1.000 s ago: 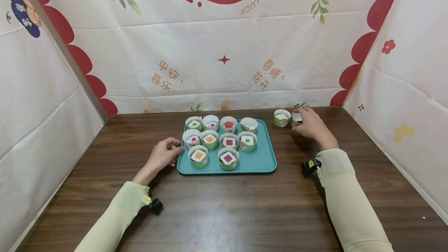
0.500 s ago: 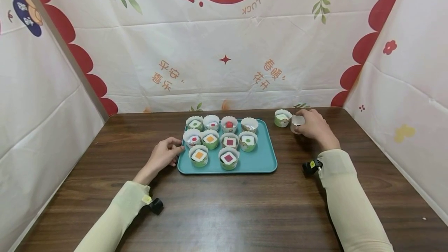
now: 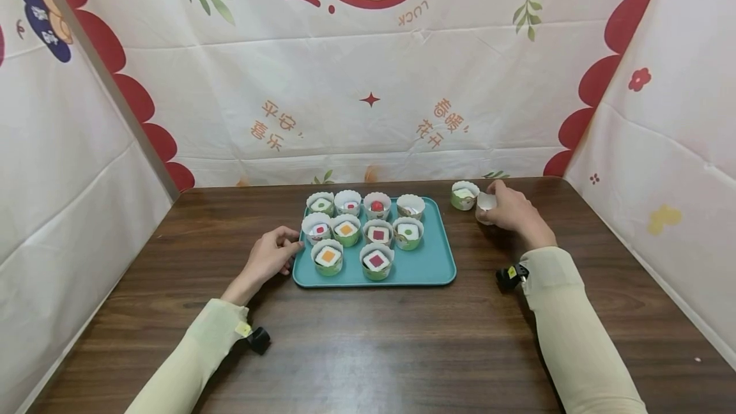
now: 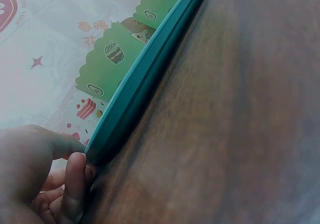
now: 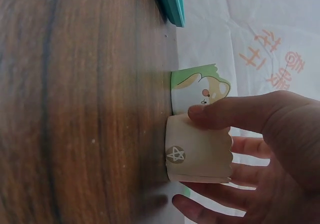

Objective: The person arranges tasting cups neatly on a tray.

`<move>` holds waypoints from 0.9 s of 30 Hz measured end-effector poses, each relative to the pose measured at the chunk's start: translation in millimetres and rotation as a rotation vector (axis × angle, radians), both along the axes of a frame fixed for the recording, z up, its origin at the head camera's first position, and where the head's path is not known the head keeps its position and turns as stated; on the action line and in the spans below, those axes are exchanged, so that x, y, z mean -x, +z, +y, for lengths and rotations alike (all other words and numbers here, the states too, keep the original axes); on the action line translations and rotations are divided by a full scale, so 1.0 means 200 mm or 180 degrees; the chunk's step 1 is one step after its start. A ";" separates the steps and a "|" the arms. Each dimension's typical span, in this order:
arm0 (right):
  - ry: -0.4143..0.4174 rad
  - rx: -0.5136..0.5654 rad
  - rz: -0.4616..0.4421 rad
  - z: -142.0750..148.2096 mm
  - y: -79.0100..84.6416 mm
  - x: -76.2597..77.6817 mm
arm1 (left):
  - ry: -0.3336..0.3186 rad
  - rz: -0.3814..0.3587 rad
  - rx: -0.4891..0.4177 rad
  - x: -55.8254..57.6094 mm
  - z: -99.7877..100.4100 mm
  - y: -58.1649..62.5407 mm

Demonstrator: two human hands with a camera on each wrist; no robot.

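Observation:
My right hand (image 3: 513,211) grips a whitish paper baking cup (image 5: 197,151) on the table, thumb on one side and fingers round the other in the right wrist view. A round star mark shows on its wall. Right beside it stands a green paper cup (image 3: 464,195) with something pale inside. On the left, my left hand (image 3: 269,252) pinches the rim of a teal tray (image 3: 431,267) between thumb and fingers. Several paper cups stand on this tray, most with small pieces inside, such as an orange-centred white square (image 3: 328,257) and a red ball (image 3: 377,206).
A dark wooden table (image 3: 345,344) lies under everything. Printed white cloth (image 3: 356,139) hangs behind it and along both sides. On the tray, the cups are packed to the left and back; bare tray shows at the right.
My right hand has tilted and shifted the whitish cup slightly toward me and left, against the table. My left hand and the tray hold their places.

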State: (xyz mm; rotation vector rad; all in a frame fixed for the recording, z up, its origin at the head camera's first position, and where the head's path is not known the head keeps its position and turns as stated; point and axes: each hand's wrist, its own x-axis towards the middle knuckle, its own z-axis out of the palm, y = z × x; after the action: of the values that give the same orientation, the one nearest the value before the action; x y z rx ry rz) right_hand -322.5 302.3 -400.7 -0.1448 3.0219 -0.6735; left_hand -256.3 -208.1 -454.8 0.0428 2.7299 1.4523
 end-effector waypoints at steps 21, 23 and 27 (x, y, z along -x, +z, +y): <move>-0.0006 -0.0065 0.0051 -0.01 0.01 0.01 | -0.0004 0.0027 0.0022 0.01 0.00 0.00; -0.0009 -0.0079 0.0060 -0.02 0.01 0.01 | 0.0010 0.0025 0.0005 0.00 0.00 0.00; 0.0020 -0.0110 0.0072 -0.02 -0.01 0.02 | 0.0017 0.0013 0.0013 0.00 0.00 0.00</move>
State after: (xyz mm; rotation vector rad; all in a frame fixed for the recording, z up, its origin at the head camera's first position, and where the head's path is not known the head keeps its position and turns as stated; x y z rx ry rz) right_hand -326.3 298.5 -403.0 -0.1616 3.0513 -0.6228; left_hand -256.6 -208.1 -454.3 0.0386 2.7382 1.4496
